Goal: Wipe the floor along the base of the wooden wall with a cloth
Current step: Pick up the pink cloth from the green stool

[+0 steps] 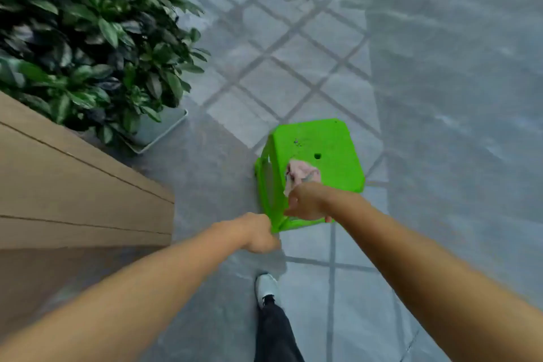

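**Q:** Where is the cloth, and how does it lie?

**A:** The pinkish cloth (pixel 301 175) is bunched on the seat of the green plastic stool (pixel 326 150), near the seat's front edge. Its long axis runs from my right hand (pixel 307 201) up and away, roughly along my forearm; the far end lies on the seat beside a small round hole. My right fingers are curled closed over the near end of the cloth; whether they also clamp the stool's edge, I cannot tell.

**Q:** And the left hand?

**A:** My left hand (pixel 258 233) is closed in a fist at the stool's near lower corner. Touching, as far as I can see; whether it actually grips the frame is hidden.

**Q:** Surface and room?

**A:** Grey tiled floor (pixel 440 126), glossy, with darker grout lines running diagonally. The stool stands on it. The wooden wall (pixel 73 191) of horizontal tan planks is to my left, its corner near my left wrist. Beyond it is a leafy plant (pixel 88 38) in a pale square planter (pixel 164 129). My white shoe (pixel 266 288) and dark trouser leg show below the hands.
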